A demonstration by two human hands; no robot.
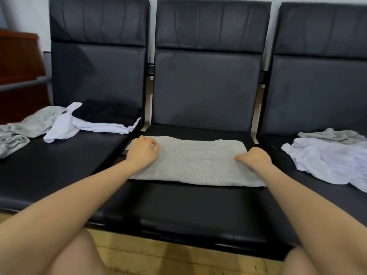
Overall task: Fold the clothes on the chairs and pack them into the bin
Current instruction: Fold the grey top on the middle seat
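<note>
A grey garment point(196, 161) lies folded into a flat rectangle on the seat of the middle black chair point(198, 207). My left hand point(144, 152) rests on its left end with the fingers curled on the cloth. My right hand point(255, 157) is at its right end, fingers curled down at the cloth's edge; how firmly it grips is hard to tell. On the left chair point(59, 165) a folded black garment point(107, 113) sits on top of folded white clothes point(105, 127). No bin is in view.
Loose grey clothes point(25, 128) and a white piece point(59, 128) lie at the left chair's left side. Crumpled white clothes point(327, 163) and a grey piece point(331, 134) lie on the right chair. A brown cabinet point(19, 62) stands far left. Wooden floor point(178, 259) below.
</note>
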